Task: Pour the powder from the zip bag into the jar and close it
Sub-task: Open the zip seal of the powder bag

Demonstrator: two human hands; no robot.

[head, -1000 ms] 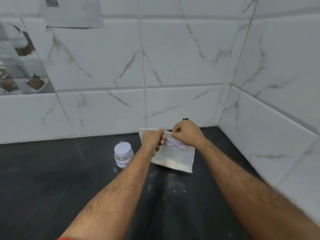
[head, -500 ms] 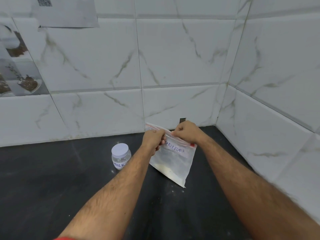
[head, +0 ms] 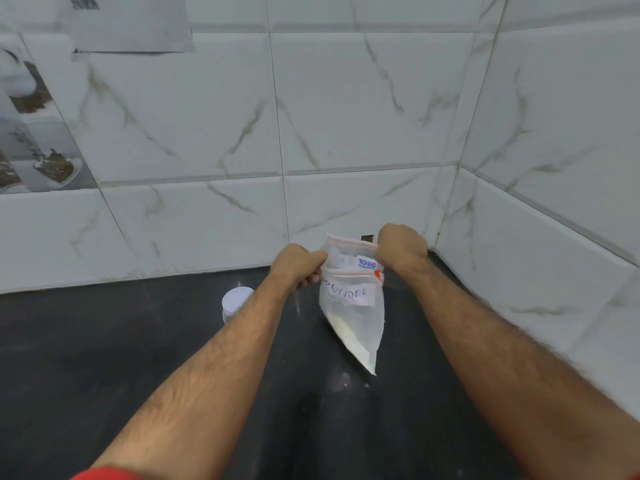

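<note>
A clear zip bag (head: 353, 320) labelled POWDER hangs above the black counter (head: 104, 358), tilted, with white powder settled along its lower left edge. Its red zip top is pulled apart and the mouth gapes. My left hand (head: 298, 266) pinches the near lip of the bag. My right hand (head: 401, 245) grips the far lip at the top right. A small clear jar (head: 235, 303) with a white lid on stands on the counter to the left, partly hidden behind my left forearm.
Marble-look tiled walls meet in a corner at the back right (head: 446, 202). A paper sheet (head: 131, 26) is stuck high on the left wall. Specks of spilled powder (head: 343, 381) lie on the counter under the bag.
The bag has been lifted off the counter and its zip pulled open; my hands have moved apart, the right one up and to the right.
</note>
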